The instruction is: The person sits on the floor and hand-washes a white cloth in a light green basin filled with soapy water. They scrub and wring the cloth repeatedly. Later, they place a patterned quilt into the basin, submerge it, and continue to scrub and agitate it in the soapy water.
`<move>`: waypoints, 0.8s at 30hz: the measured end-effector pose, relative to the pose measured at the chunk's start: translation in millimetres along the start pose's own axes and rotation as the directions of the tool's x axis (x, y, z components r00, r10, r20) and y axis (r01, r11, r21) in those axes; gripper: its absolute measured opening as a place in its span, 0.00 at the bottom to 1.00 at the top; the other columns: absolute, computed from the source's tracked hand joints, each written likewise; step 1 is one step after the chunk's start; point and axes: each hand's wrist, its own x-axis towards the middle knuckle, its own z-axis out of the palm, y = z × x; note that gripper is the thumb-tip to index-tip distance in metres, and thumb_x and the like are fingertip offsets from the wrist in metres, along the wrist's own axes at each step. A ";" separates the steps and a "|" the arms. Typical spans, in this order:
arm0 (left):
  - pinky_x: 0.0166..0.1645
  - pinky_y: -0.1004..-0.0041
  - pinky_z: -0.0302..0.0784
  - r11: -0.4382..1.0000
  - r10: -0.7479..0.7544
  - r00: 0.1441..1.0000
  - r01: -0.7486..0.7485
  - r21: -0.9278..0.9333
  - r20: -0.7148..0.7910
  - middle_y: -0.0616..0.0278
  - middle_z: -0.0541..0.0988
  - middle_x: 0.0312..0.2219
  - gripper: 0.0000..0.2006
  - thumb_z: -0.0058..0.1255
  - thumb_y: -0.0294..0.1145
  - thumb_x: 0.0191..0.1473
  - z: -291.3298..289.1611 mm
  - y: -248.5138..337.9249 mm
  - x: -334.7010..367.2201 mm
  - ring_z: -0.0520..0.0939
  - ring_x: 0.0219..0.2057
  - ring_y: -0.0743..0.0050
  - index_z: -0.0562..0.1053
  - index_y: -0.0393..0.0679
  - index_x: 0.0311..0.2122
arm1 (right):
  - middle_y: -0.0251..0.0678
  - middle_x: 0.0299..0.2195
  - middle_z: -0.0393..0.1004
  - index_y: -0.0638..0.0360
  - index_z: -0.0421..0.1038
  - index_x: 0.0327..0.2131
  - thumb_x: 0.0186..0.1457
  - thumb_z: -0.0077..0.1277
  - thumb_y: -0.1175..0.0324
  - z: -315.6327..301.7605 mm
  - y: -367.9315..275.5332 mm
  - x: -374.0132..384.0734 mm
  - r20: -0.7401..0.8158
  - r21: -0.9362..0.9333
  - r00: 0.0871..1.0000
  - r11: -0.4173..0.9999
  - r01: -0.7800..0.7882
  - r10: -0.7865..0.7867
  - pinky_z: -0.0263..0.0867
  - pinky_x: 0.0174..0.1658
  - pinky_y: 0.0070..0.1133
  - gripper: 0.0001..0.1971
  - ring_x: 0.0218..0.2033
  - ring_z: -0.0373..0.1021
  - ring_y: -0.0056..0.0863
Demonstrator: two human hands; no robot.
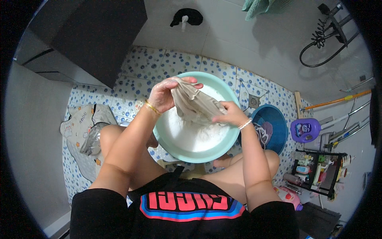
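Note:
A wet beige cloth (195, 104) is stretched between my two hands above a pale green basin (229, 88). My left hand (164, 95) is closed on its upper left part, and suds cling to the skin there. At the lower right end, my right hand (231, 114) grips the same cloth. White foamy water (191, 137) fills the basin below, and the cloth's lower edge hangs close to the foam; whether it touches I cannot tell. What kind of garment or cloth it is does not show.
Right of the basin stands a blue tub (280, 131) with shoes inside, near a floor drain (254, 101). A purple detergent bottle (304, 130) and a black rack (332, 171) of bottles line the right wall. A dark cabinet (95, 36) juts out at left, above a patterned bag (85, 119).

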 end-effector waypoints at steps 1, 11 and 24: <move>0.54 0.60 0.57 0.996 0.006 1.000 -0.007 -0.084 -0.005 0.44 0.64 0.46 0.21 0.42 0.34 0.43 3.6 0.7 -1.4 0.62 0.51 0.54 0.65 0.31 0.42 | 0.33 0.28 0.72 0.68 0.68 0.36 0.41 0.54 0.67 4.0 3.7 2.6 0.079 -0.260 0.997 0.965 0.023 -0.002 0.62 0.34 0.15 0.18 0.29 0.67 0.19; 0.53 0.64 0.59 0.980 0.040 0.946 -0.100 -0.173 -0.321 0.59 0.67 0.45 0.24 0.35 0.48 0.52 -39.6 -44.2 21.2 0.67 0.46 0.64 0.62 0.39 0.47 | 0.39 0.37 0.65 0.62 0.55 0.44 0.45 0.42 0.75 39.9 -2.6 38.9 -0.597 0.666 0.794 0.622 0.412 0.113 0.61 0.41 0.21 0.19 0.35 0.65 0.27; 0.34 0.70 0.68 0.980 -0.143 0.761 0.019 -0.198 -0.633 0.64 0.71 0.22 0.15 0.37 0.45 0.53 -69.4 -103.8 42.1 0.72 0.27 0.72 0.67 0.44 0.25 | 0.48 0.17 0.64 0.62 0.62 0.17 0.51 0.41 0.62 97.3 -42.2 47.7 -0.542 -0.558 0.699 0.822 0.117 -0.467 0.59 0.24 0.34 0.15 0.21 0.63 0.46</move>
